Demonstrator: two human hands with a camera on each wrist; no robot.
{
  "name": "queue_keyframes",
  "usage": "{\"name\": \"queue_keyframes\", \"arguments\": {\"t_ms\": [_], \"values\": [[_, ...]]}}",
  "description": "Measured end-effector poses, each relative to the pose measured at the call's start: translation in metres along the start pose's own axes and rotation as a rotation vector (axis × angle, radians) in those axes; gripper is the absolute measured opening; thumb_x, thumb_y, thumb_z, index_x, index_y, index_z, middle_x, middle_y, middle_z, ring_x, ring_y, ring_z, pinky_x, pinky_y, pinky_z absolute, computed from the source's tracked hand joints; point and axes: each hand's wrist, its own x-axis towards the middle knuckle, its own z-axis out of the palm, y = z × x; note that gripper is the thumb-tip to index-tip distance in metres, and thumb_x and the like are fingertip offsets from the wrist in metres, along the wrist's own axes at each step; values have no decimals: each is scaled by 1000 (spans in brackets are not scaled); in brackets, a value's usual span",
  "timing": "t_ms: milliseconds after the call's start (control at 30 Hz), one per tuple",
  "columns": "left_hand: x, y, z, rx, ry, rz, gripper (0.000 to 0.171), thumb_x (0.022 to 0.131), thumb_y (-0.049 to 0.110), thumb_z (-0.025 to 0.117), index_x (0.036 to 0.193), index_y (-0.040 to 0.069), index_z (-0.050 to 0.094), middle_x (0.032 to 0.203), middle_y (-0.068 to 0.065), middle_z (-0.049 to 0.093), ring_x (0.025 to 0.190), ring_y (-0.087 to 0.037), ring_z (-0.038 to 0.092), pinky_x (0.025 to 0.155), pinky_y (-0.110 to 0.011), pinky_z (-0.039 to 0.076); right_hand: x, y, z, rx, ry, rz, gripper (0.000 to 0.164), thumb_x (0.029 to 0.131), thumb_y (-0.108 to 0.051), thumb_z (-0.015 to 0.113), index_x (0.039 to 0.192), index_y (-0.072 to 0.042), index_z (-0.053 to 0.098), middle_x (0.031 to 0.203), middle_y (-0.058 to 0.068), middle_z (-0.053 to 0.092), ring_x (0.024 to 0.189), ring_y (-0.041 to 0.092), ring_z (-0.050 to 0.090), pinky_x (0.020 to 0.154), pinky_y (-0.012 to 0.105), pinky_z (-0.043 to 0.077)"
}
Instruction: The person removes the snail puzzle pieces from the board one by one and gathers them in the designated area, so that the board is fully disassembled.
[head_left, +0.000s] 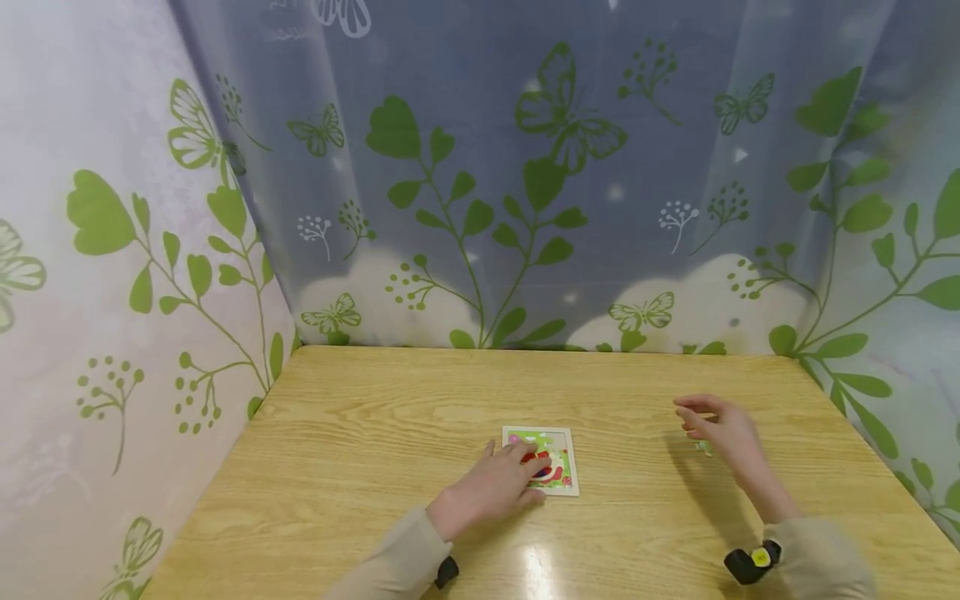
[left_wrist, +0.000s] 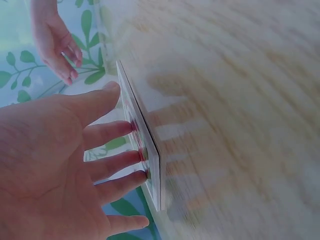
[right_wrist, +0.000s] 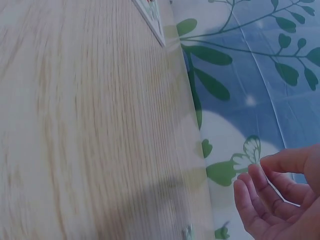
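Observation:
A small square picture puzzle (head_left: 566,487) with a pale frame lies on the table, showing green, red and white, with a greyish patch at its far right corner. My left hand (head_left: 495,485) rests on it, fingers spread and fairly straight; in the left wrist view the fingertips (left_wrist: 141,156) touch its face. They hide part of the picture. Off to the right, my right hand (head_left: 727,433) hovers over the table, fingers loosely bent and thumb close to the index fingertip, with nothing visible between them. Beneath it lies a small greenish piece (head_left: 702,448), also seen in the right wrist view.
The wooden table (head_left: 360,417) meets a curtain (head_left: 480,167) printed with green leaves and butterflies at its far edge. Similar patterned cloth hangs along the left and right sides. A black wrist strap (head_left: 750,564) sits at the right sleeve.

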Motion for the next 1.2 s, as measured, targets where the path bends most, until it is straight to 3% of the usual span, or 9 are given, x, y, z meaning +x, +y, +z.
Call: {"name": "queue_keyframes", "arguments": {"t_ms": [233, 500, 800, 1200], "values": [[-2, -1, 4, -12, -4, -2, 54, 102, 46, 56, 150, 23, 50, 157, -6, 44, 147, -29, 38, 116, -61, 33, 3, -11, 20, 35, -18, 3, 38, 102, -18, 62, 128, 10, 61, 120, 29, 66, 85, 11, 70, 72, 21, 60], [-10, -6, 3, -15, 15, -33, 55, 101, 45, 58, 150, 20, 51, 159, -10, 41, 148, -31, 37, 116, -62, 33, 6, -23, 45, 77, -61, 10, 38, 102, -18, 63, 128, 9, 62, 119, 27, 67, 91, 25, 72, 77, 33, 62], [-18, -10, 1, -15, 13, -43, 59, 101, 45, 58, 153, 18, 47, 161, -11, 37, 148, -30, 36, 116, -64, 31, 12, -32, 77, 73, -110, -25, 31, 101, -13, 63, 123, 8, 66, 114, 25, 69, 92, 31, 72, 76, 34, 62], [-16, -11, 2, -18, -9, -60, 59, 101, 46, 58, 153, 22, 47, 162, -9, 36, 148, -30, 37, 115, -64, 32, 16, -50, 110, 89, -170, -50, 23, 100, -6, 63, 116, 9, 69, 109, 25, 73, 90, 33, 73, 72, 37, 63]]}}
